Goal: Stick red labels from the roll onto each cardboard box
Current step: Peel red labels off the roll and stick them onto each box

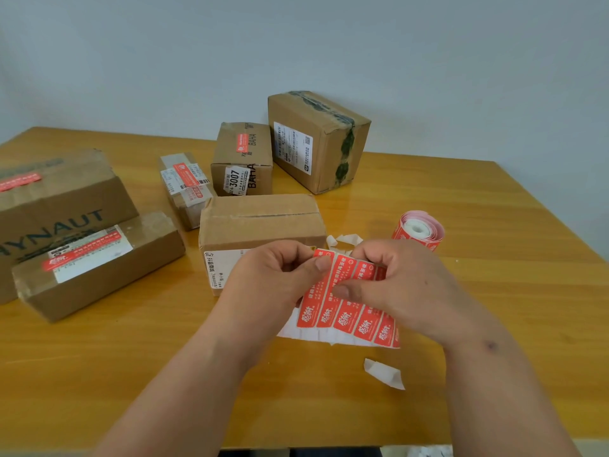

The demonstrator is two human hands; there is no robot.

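A plain pale wall stands behind a yellow wooden desk (461, 206) with brown cardboard boxes on it. Four boxes on the left and at the back already wear a red label. The box in the middle (260, 222) and the tall box at the back (333, 140) show no red label on the sides we can see.

Both hands hold a strip of red labels (349, 308) just in front of the middle box. The left hand (273, 278) pinches the top corner of the first label (313, 291) between thumb and finger. The right hand (405, 285) has its fingers curled on the strip to keep it steady. The strip seems to run back to the roll (418, 232), which lies on the desk just beyond the right hand.

The step looks like peeling one label off. It is best to pull slowly from the corner, keep the backing paper flat, and not let the sticky side fold. Then press it flat on the middle box's top.

Small white scraps of paper (384, 374) lie nearby.
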